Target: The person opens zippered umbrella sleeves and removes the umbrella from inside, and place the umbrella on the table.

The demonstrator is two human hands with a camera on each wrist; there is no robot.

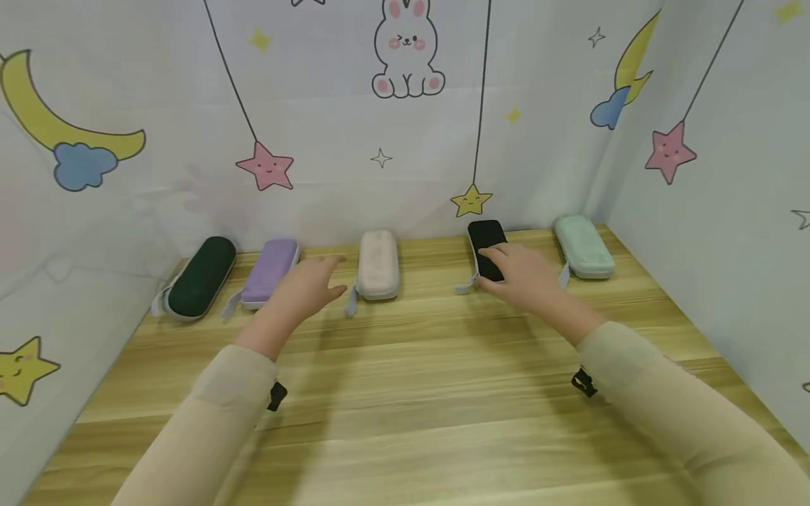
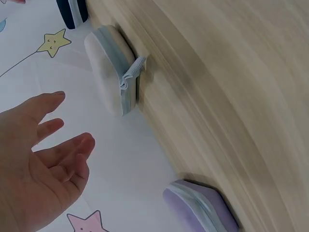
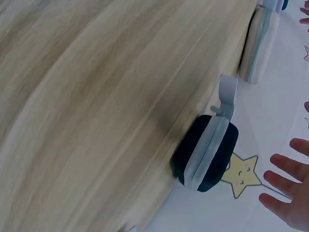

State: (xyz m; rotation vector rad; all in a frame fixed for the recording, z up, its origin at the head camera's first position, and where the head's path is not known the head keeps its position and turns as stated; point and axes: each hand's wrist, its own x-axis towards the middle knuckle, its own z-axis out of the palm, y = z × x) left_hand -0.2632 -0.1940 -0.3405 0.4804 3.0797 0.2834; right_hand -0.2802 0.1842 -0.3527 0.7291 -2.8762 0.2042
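Several zippered cases lie in a row along the back of the wooden table. My left hand hovers between the purple case and the cream case, its fingers loosely bent and holding nothing. In the left wrist view, a gap separates that hand from the cream case. Over the black case hangs my right hand, covering part of it in the head view. The right wrist view shows the fingers spread, apart from the black case with its grey zipper and strap.
A dark green case sits at the left end of the row, a mint case at the right end. Behind them rises a white wall sheet with printed stars and a rabbit. Another sheet borders the table on the right.
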